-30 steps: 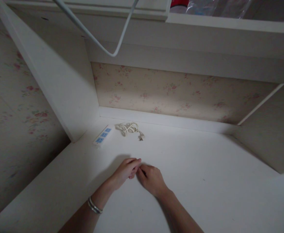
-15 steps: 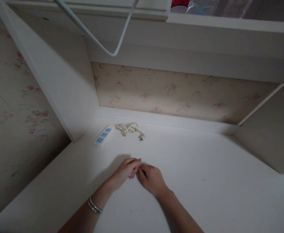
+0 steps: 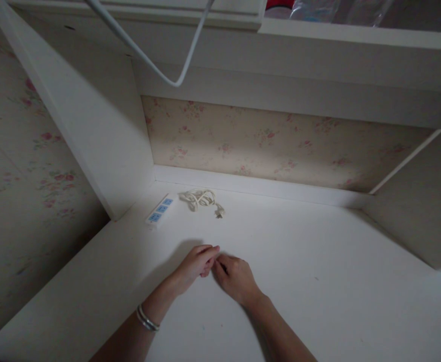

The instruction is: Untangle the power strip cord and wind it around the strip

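My left hand [image 3: 197,264], with silver bangles [image 3: 147,319] on its wrist, is closed above the white desk [image 3: 299,301]. My right hand [image 3: 235,276] is also closed, its fingertips close against those of the left. No object shows in either hand, though the insides of the fingers are hidden. Beyond the hands lies a white power strip [image 3: 161,211] with blue socket faces, tilted toward the back left. Its white cable [image 3: 201,198] is loosely coiled to the right of it, and the plug [image 3: 219,211] rests at the near end.
White side panels [image 3: 103,125] stand at left and right, with floral wallpaper [image 3: 261,143] behind. An overhead shelf [image 3: 356,39] holds clear plastic items [image 3: 314,9] and a red item [image 3: 279,5]. A pale bent tube [image 3: 177,83] hangs at the top.
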A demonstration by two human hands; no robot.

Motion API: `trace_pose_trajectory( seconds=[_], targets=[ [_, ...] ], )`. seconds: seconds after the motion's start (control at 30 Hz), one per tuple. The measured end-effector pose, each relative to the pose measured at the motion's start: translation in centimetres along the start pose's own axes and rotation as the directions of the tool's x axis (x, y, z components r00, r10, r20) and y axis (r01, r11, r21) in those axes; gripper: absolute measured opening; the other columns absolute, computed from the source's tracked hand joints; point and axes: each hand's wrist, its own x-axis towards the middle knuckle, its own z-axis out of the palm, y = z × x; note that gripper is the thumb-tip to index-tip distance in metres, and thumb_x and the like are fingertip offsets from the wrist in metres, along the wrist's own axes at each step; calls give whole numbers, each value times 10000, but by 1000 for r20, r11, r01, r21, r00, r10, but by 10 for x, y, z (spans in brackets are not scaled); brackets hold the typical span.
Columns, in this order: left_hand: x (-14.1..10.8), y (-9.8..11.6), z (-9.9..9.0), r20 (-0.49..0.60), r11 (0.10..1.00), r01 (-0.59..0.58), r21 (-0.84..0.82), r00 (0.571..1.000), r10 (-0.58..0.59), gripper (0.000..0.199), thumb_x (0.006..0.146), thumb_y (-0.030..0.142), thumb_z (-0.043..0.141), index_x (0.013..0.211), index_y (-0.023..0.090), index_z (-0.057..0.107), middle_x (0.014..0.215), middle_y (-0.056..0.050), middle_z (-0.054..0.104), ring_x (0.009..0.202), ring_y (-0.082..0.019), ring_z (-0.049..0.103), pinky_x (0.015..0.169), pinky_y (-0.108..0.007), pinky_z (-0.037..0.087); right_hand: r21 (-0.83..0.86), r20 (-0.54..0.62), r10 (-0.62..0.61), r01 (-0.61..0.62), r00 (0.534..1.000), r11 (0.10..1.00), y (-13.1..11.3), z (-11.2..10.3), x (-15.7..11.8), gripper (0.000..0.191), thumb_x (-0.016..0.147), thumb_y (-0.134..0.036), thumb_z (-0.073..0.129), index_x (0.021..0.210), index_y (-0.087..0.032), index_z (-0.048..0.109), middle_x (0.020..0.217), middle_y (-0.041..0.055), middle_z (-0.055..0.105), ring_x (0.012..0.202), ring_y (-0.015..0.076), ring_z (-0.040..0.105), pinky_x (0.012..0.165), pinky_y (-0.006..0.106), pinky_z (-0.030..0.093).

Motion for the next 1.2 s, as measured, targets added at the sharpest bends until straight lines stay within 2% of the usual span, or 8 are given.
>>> trace_pose_trajectory(
  seconds=[0.33,0.63,0.8,0.87,0.97,1.03,1.1,1.2],
  targets=[
    [1,-3,-1,7,1000,-13,3,1000,13,433,802,505,558,580,195,351,488,89,291,414,-46,238,428,-241,156,-20,-30,-52,51,998,998,5,6,1,306,946,-300,367,852,-210,644,835,22,707,750,143,640,669,225,372],
    [0,0,0,2,1000,-9,-21,1000,9,435,777,520,581,586,197,361,485,93,298,405,-41,232,422,-238,150,16,-33,-6,7,999,1000,2,5,0,320,941,-318,370,840,-210,654,828,36,708,744,143,635,667,225,375],
    [1,1,-1,-8,999,-2,-47,1000,2,451,755,542,595,574,198,367,468,95,298,403,-43,238,424,-240,159,215,-76,158,-139,984,967,3,6,13,348,933,-349,347,812,-206,640,768,26,690,677,136,605,630,229,388],
    [1,1,-2,-14,998,5,-57,1000,-6,452,745,550,601,585,198,368,468,98,300,403,-41,237,429,-237,161,356,-97,239,-190,966,915,3,3,24,355,917,-374,353,797,-193,633,730,23,671,669,143,587,617,235,404],
    [0,2,-4,-10,997,12,-76,1000,-13,430,736,540,612,621,199,377,481,105,299,407,-38,219,434,-235,154,547,-99,293,-194,951,814,-4,-8,38,375,885,-439,390,797,-172,639,669,19,632,625,149,559,575,249,418],
    [0,3,-5,-3,996,10,-85,1000,-10,419,737,525,612,625,201,371,482,107,291,409,-38,207,434,-237,144,647,-124,310,-160,943,746,-14,-21,39,375,871,-468,430,842,-164,646,650,15,611,562,137,530,532,253,419],
    [0,2,-5,-5,995,3,-99,1000,-4,422,739,521,608,618,201,361,486,107,288,411,-38,206,435,-240,141,725,-238,305,-40,922,688,-27,-38,30,354,876,-466,464,933,-166,643,705,20,618,547,125,523,517,254,433],
    [3,-1,-6,-40,993,27,-113,999,-31,461,717,552,616,599,203,339,493,104,294,413,-36,216,435,-241,138,726,-522,249,272,816,632,-44,-65,4,317,908,-420,490,1084,-182,605,935,56,639,705,136,592,622,285,504]
  ],
)
